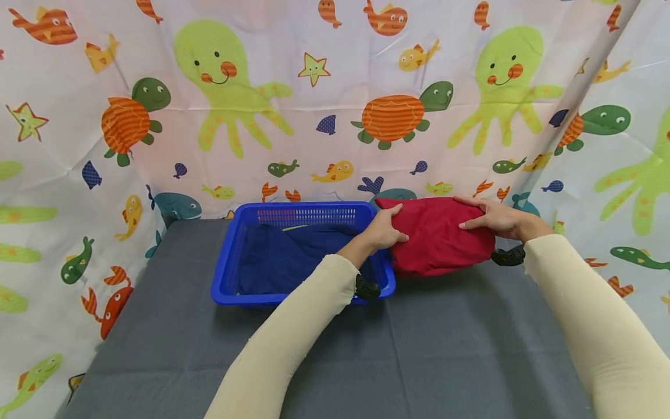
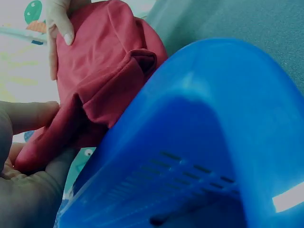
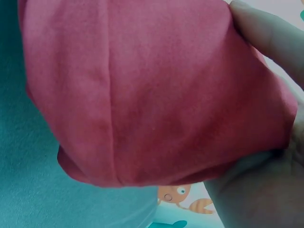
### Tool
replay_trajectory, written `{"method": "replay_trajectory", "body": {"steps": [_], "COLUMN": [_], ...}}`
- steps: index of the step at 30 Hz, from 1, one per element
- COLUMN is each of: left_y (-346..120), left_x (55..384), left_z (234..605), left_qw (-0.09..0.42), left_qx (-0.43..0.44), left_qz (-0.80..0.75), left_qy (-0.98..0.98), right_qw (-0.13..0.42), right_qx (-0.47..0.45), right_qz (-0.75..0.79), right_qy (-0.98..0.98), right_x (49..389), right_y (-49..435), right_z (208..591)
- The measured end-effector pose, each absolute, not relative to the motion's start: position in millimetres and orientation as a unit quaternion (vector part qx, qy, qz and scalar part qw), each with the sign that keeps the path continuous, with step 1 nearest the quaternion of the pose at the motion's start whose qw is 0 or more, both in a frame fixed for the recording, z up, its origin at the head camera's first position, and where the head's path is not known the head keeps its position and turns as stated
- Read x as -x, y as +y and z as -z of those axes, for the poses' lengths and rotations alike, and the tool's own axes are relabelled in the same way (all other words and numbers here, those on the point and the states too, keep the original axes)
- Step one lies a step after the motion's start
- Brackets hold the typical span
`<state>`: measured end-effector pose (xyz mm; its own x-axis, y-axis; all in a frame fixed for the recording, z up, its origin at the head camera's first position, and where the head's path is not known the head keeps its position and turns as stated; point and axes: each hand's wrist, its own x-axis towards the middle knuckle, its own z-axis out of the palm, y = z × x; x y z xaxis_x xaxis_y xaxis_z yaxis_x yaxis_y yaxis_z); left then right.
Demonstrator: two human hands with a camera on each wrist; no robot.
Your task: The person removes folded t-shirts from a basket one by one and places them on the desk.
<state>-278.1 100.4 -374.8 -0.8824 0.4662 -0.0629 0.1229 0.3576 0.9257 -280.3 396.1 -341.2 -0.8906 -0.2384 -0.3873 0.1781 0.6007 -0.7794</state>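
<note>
A folded red cloth garment (image 1: pixel 439 235) is held up between both hands, at the right end of a blue plastic basket (image 1: pixel 224 273). My left hand (image 1: pixel 381 231) pinches its left edge between thumb and fingers, over the basket's right rim. My right hand (image 1: pixel 494 216) grips the far right part, thumb on top and fingers beneath. In the left wrist view the red cloth (image 2: pixel 102 61) shows loose folds near the left fingers. The right wrist view has the cloth (image 3: pixel 142 95) hanging smooth, with a seam down it. Inside the basket lies dark navy cloth (image 1: pixel 277 256).
A grey cloth (image 1: pixel 335 361) covers the table. Behind and on both sides hangs a white curtain (image 1: pixel 314 145) printed with sea animals, close to the basket's back edge. Black straps (image 1: pixel 509 256) sit at the wrists.
</note>
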Motion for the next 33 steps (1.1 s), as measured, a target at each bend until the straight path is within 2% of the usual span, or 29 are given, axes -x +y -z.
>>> {"method": "replay_trajectory", "body": {"steps": [5, 15, 33], "left_y": [110, 126, 143], "left_x": [277, 276, 270], "left_z": [378, 383, 386], "left_qw": [0.169, 0.155, 0.205], "left_qx": [-0.170, -0.145, -0.126], "left_qz": [-0.524, -0.512, -0.495], "left_qy": [0.817, 0.833, 0.835], "right_qw": [0.234, 0.242, 0.254], "right_qx": [0.016, 0.004, 0.009], "right_qz": [0.446, 0.435, 0.404], "right_qy": [0.864, 0.867, 0.879], "right_x": [282, 282, 281], "right_y": [403, 412, 421], "right_z": [347, 359, 376]}}
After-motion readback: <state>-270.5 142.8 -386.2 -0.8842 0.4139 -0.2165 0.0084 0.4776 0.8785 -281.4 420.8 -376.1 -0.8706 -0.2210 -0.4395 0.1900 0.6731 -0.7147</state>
